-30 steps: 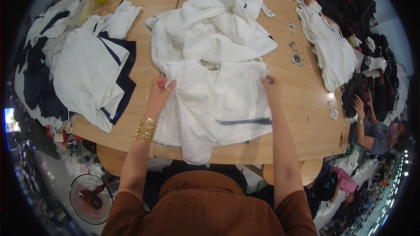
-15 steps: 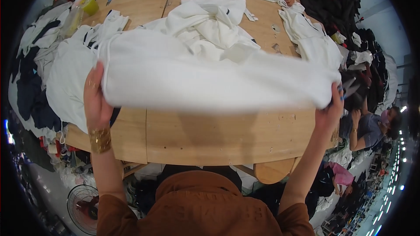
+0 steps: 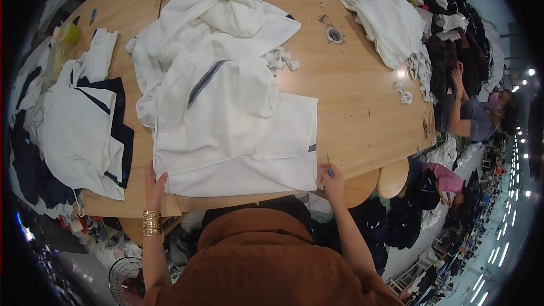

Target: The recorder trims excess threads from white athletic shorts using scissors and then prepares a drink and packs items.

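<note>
A white garment with navy stripe trim lies spread along the table's near edge, its lower part flat and its upper part rumpled. At its near left corner my left hand pinches the cloth, the thumb on top. My right hand is closed around small blue-handled scissors, their thin tip pointing away from me. Those fingers are beside the garment's near right corner; whether they also grip cloth I cannot tell. Behind, more white garments lie heaped against the spread one.
White and navy garments are piled at the left. Another white garment lies far right on the wooden table, near white scraps. A yellow-green container stands far left. A person sits at the right. Below left is a fan.
The white cloth, held stretched in the air between both hands, has come down onto the table. My hands have moved closer together and toward me. The view has shifted.
</note>
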Demonstrator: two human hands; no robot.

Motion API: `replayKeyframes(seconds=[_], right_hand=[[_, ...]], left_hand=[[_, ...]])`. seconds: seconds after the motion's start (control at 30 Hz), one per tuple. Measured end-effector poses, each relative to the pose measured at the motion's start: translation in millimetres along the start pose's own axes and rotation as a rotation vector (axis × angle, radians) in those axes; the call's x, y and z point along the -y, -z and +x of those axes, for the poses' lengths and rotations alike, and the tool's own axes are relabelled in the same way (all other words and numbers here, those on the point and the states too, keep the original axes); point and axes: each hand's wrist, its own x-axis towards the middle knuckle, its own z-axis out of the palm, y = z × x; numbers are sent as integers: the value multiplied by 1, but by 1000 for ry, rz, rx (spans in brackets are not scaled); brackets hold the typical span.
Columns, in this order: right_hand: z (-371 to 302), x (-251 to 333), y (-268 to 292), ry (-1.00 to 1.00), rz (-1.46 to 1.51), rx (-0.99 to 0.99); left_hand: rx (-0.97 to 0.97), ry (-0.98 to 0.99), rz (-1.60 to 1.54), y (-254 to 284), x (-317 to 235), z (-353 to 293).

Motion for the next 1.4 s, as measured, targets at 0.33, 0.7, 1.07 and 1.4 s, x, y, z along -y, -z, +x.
replayKeyframes(seconds=[0.33,0.7,1.07,1.4], right_hand=[[21,51,-26,181,-123,-99],[45,15,11,164,-642,-98],[105,126,-76,546,-307,-11],[72,200,-84,505,-54,127]], left_hand=[[-354,-278,238,-2,-22,19],[77,109,-25,-4,-7,-10],[-197,-218,85,-33,-3,-2],[-52,99,-383,-60,-72,23]])
